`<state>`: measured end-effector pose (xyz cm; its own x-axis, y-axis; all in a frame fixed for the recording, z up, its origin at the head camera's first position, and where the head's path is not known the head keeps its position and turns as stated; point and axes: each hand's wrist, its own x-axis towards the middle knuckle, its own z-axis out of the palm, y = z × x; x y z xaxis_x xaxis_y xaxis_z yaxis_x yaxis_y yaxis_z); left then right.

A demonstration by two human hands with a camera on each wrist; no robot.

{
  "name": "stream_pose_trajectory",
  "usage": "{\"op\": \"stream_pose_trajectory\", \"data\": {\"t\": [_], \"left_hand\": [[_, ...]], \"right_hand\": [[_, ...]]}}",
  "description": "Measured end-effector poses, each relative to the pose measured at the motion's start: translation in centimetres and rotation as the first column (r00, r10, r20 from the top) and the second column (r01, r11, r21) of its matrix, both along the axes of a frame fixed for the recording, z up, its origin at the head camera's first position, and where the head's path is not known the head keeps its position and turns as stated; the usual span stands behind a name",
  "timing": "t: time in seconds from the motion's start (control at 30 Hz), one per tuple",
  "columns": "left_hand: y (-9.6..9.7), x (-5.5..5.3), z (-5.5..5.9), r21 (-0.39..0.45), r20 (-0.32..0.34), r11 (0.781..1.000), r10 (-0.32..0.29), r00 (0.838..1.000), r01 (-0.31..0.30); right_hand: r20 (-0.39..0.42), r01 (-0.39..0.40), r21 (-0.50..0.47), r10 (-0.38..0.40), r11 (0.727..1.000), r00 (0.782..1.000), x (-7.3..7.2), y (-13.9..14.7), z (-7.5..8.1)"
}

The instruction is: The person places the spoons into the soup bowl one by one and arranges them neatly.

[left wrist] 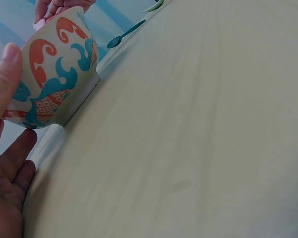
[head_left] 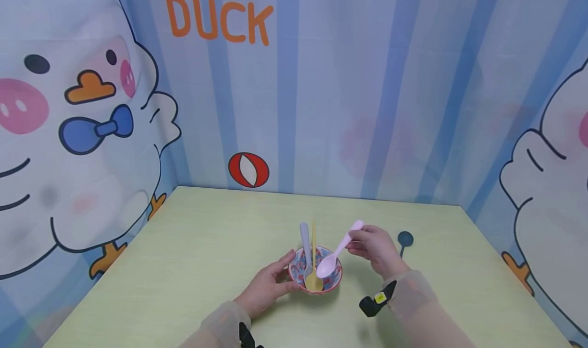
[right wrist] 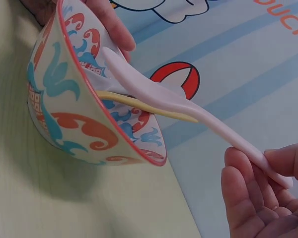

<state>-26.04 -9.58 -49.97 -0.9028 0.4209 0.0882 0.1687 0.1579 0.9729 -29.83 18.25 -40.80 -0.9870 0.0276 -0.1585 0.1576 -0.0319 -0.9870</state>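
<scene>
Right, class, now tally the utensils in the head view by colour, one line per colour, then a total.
Pink spoon: 1
Yellow spoon: 1
Pale purple utensil: 1
Dark teal spoon: 1
Total: 4

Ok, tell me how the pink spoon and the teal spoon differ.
The pink spoon is pale; the teal spoon is dark. The right hand holds the pink spoon at the patterned bowl, while the teal spoon lies on the table. Both have slim handles.
</scene>
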Motion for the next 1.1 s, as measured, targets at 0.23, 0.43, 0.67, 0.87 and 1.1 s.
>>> {"op": "stream_pose_trajectory", "data": {"t": [0.23, 0.43, 0.67, 0.87, 1.1], "left_hand": [[0.1, 0.3, 0.3, 0.019, 0.004, 1.0, -0.003, 1.0, 0.002], [0.2, 0.2, 0.2, 0.026, -0.006, 1.0, -0.003, 1.0, 0.003], [0.1, 0.2, 0.3, -0.005, -0.015, 1.0, 0.01, 1.0, -0.01], [0.1, 0.3, 0.4, -0.01, -0.017, 1.0, 0.008, 1.0, -0.008], [0.1, 0.2, 0.3, -0.005, -0.023, 1.0, 0.005, 1.0, -0.005]], "right_hand": [[0.004, -0.02, 0.018, 0.02, 1.0, 1.0, -0.1, -0.6, -0.1], [0.012, -0.036, 0.035, 0.036, 0.999, 0.999, -0.3, -1.1, -0.2], [0.041, -0.028, 0.092, 0.025, 0.995, 0.999, -0.4, -1.7, -0.2], [0.046, -0.043, 0.129, 0.037, 0.991, 0.998, -0.6, -2.1, -0.5], [0.044, -0.076, 0.166, 0.07, 0.983, 0.997, -0.6, -2.5, -0.7]]}}
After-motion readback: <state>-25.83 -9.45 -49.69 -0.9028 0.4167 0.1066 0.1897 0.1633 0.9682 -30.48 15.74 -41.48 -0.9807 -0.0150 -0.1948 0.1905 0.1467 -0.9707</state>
